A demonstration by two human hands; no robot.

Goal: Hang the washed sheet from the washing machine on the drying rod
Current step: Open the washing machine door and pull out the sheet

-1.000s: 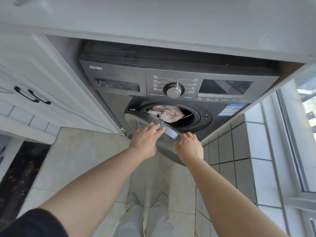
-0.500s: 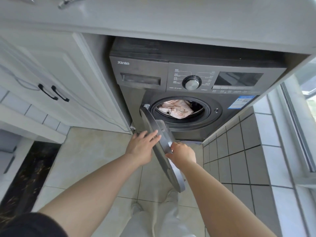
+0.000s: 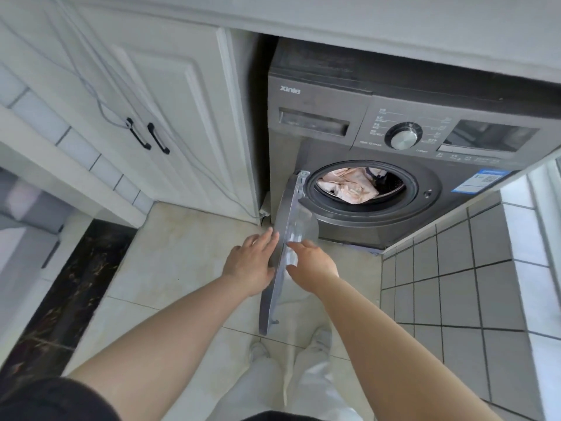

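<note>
so the washing machine [image 3: 394,141] is sitting tucked under the countertop [image 3: 379,19], with the cabinet [image 3: 170,95] standing right on its left and the tiled wall [image 3: 455,275] running along its right. the sheet [image 3: 349,186] is lying inside the drum, the door [image 3: 291,208] is hanging open off the opening's left side, with the left hand [image 3: 249,264] outside it and the right hand [image 3: 314,267] inside

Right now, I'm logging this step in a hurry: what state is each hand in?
Left hand: open, straight fingers against the outer face of the washer door.
Right hand: open, fingers at the door's inner side, holding nothing.
</note>
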